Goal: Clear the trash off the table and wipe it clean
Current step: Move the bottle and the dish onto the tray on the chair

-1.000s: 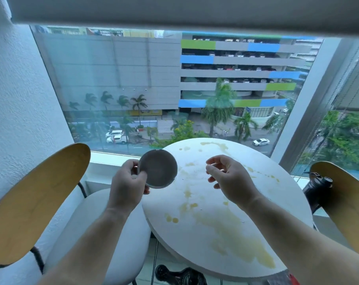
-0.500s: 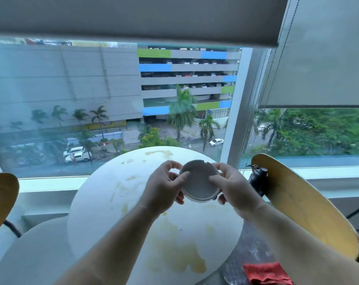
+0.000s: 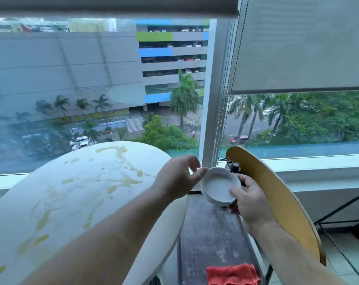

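red cloth point(image 3: 233, 274): cut off by bottom edge | round counter point(image 3: 76, 202): near part hidden under left forearm, left side leaves picture | black object point(image 3: 234, 168): mostly behind white dish point(image 3: 219, 187), unidentifiable

The shallow round white ceramic dish point(image 3: 219, 187) has passed from the left hand point(image 3: 178, 177) to the right hand point(image 3: 249, 199), whose fingers point(image 3: 237, 191) now grip its rim. It has moved off the stained round white desk point(image 3: 76, 194) and sits above the dark side surface point(image 3: 211, 233). The left hand has opened, only its thumb at the rim.
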